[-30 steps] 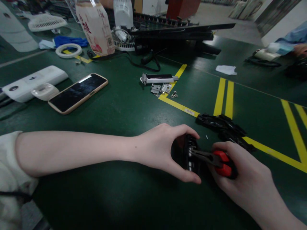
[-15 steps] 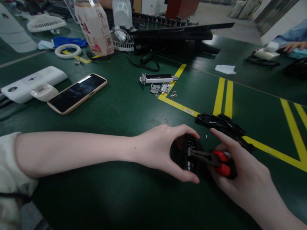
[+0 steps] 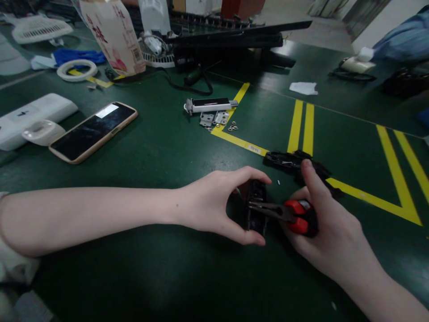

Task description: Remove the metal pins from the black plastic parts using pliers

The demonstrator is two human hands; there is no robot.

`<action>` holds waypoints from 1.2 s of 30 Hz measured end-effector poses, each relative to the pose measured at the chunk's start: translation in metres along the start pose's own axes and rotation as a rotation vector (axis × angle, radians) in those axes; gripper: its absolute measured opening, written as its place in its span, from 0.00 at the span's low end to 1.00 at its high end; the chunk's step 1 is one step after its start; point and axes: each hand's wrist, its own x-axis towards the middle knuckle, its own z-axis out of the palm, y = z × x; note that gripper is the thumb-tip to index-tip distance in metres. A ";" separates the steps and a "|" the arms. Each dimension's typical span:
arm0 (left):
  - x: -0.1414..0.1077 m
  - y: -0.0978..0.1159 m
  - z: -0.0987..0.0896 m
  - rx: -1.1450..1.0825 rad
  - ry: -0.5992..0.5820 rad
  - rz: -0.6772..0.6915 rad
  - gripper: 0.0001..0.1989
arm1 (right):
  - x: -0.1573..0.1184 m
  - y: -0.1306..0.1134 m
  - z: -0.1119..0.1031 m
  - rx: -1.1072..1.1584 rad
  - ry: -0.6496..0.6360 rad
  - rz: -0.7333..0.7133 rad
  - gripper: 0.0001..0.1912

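A small black plastic part (image 3: 257, 201) is gripped at its two ends between the thumb and fingers of my left hand (image 3: 217, 203). My right hand (image 3: 330, 228) is closed round red-handled needle-nose pliers (image 3: 298, 217). The pliers' dark jaws reach to the black part and meet it near its middle; whether they pinch anything there I cannot tell. A tiny pale pin (image 3: 278, 182) lies on the green table (image 3: 161, 156) just past the part. Beyond my right hand rest several black plastic pieces (image 3: 288, 161), partly hidden by my thumb.
Metal brackets (image 3: 214, 118), small rings (image 3: 232, 126) and a white-and-black strip (image 3: 211, 105) lie ahead. On the left are a phone (image 3: 94, 132), a white case (image 3: 43, 133) and a tape roll (image 3: 77, 70). A person's blue sleeve (image 3: 402, 38) shows at the far right.
The view has shifted a little, so most things sit further left. The black part has tilted in my left hand, showing more of its face. The pliers stay at it.
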 end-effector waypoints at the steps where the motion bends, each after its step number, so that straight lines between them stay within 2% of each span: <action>1: 0.000 0.000 0.000 -0.002 0.000 -0.009 0.38 | 0.000 -0.001 0.000 0.010 0.005 0.005 0.50; 6: 0.001 0.001 0.000 -0.037 0.012 -0.029 0.37 | -0.003 -0.003 0.003 0.051 0.058 0.075 0.47; 10: 0.001 0.001 -0.001 -0.065 0.031 -0.016 0.36 | -0.004 -0.001 0.001 0.041 0.042 0.056 0.47; 15: 0.001 0.001 -0.001 -0.067 0.044 0.004 0.36 | -0.005 0.001 0.001 0.053 0.055 0.133 0.30; 19: 0.000 -0.001 0.001 -0.032 0.056 0.027 0.37 | -0.004 0.006 0.002 0.012 0.039 0.058 0.23; 27: 0.000 -0.001 0.000 -0.033 0.059 0.018 0.37 | -0.005 0.009 0.000 0.001 -0.003 0.031 0.18; 36: 0.000 0.003 0.000 -0.069 0.073 -0.051 0.35 | -0.008 0.010 0.003 -0.036 -0.014 0.019 0.21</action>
